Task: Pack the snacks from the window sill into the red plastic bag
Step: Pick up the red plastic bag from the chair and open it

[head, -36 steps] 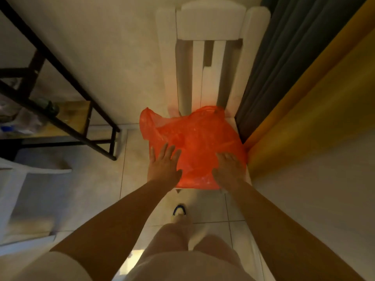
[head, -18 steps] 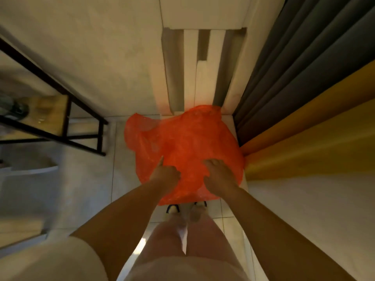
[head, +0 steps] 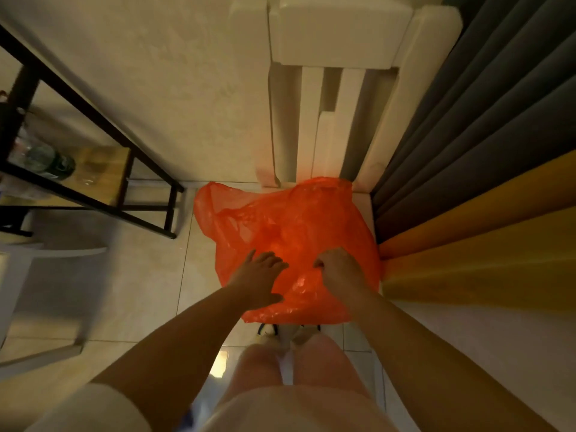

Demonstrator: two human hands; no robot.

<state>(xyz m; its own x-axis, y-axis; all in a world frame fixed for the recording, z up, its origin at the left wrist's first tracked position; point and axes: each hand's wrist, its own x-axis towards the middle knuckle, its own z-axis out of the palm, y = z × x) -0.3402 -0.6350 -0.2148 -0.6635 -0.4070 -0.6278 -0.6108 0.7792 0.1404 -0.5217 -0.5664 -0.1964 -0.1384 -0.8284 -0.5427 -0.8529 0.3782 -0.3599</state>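
Here, red plastic bag (head: 290, 241) under both hands, left hand (head: 260, 280) spread flat, right hand (head: 341, 268) pinching it.

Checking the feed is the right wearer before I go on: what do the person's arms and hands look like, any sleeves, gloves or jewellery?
Both forearms are bare. The left hand and right hand show no gloves, and no rings, watch or bracelet can be seen. A short pale sleeve covers the left upper arm at the bottom edge of the head view; the right sleeve is out of frame.

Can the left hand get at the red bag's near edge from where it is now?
Probably yes. The left hand already lies open on the red bag, spread over the white chair, and nothing sits between it and the near edge.
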